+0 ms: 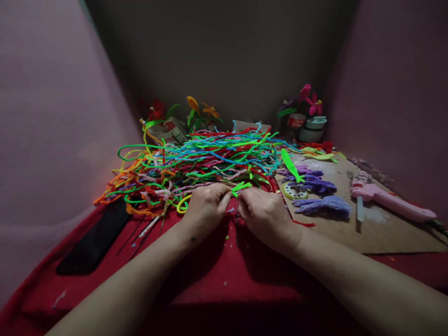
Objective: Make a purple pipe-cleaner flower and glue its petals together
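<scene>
Both hands meet at the near edge of the pile of pipe cleaners (196, 158), a broad tangle of green, blue, red, orange, pink and yellow strands lying on a red cloth (224, 275). The left hand (206, 205) is closed, thumb and fingertips pinched together at its right side. The right hand (262, 212) is closed the same way, its fingertips turned toward the left hand. Between the 2 hands, a short bright green pipe cleaner (241, 186) sticks up and bends over, and both hands pinch it at its lower end. A thin dark wire (237, 219) runs down from that spot toward the person, just in front of the pile; whether a finger grips it too cannot be told.

Right of the pile lies a sheet of cardboard (385, 233). On it, nearest the pile, are a flat green leaf shape (290, 164), a small roll of tape (295, 190) and several fuzzy purple pieces (325, 204). Farther right lies a pink glue gun (388, 198).

Left of the pile, a long black strip (94, 240) lies on the cloth. Behind the pile stand orange and red handmade flowers (199, 109). Behind its right end are a pink flower (310, 100) and a pale jar (313, 128).
</scene>
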The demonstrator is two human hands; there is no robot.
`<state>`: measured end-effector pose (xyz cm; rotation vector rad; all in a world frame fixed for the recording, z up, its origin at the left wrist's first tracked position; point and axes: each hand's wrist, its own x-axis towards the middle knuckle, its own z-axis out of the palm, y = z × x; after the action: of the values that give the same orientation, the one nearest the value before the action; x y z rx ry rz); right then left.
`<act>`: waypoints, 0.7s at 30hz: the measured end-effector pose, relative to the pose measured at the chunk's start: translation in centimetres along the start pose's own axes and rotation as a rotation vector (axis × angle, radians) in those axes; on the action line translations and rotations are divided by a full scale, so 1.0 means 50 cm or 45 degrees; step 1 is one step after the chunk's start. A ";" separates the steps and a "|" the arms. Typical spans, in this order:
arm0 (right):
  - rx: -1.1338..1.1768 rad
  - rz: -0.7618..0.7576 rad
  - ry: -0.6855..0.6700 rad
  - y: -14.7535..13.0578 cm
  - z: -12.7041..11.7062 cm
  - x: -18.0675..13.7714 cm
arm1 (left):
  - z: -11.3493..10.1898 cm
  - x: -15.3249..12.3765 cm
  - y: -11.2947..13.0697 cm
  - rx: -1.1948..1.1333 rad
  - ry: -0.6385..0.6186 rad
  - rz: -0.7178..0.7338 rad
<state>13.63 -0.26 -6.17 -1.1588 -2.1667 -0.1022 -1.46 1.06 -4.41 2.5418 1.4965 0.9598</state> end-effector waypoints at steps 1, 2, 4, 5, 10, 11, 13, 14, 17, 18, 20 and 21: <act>-0.083 -0.072 -0.010 0.000 -0.003 0.000 | 0.002 0.000 -0.003 0.057 -0.038 0.058; -0.128 -0.129 -0.007 0.001 -0.007 0.002 | 0.003 -0.001 -0.005 0.116 -0.076 0.132; -0.078 -0.182 0.026 0.009 -0.018 0.010 | 0.000 -0.001 -0.009 0.193 -0.160 0.313; 0.033 -0.159 0.042 0.016 -0.023 0.016 | -0.004 -0.001 -0.009 0.187 -0.204 0.397; 1.299 0.552 -0.249 0.044 -0.030 0.041 | -0.039 0.001 0.008 -0.284 -0.189 0.299; 1.567 0.703 -0.305 0.044 -0.026 0.043 | -0.043 0.001 0.013 -0.387 -0.132 0.187; 1.942 0.899 -0.294 0.035 -0.014 0.044 | -0.041 0.001 0.021 -0.526 -0.005 -0.033; 2.027 0.954 -0.230 0.028 -0.008 0.043 | -0.037 0.001 0.023 -0.561 0.054 -0.121; 1.881 0.961 0.013 0.005 0.002 0.037 | -0.019 0.001 0.026 -0.504 0.193 -0.250; 1.714 0.911 0.073 -0.001 0.002 0.034 | -0.012 0.002 0.025 -0.436 0.227 -0.244; 1.274 0.722 0.182 -0.007 0.001 0.028 | -0.001 0.002 0.023 -0.265 0.274 -0.160; 1.030 0.579 0.227 -0.007 0.000 0.026 | 0.005 0.001 0.021 -0.172 0.283 -0.098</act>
<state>12.88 0.45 -5.34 -1.0495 -1.4872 0.7662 -0.49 0.60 -4.21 2.3310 1.5095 1.3201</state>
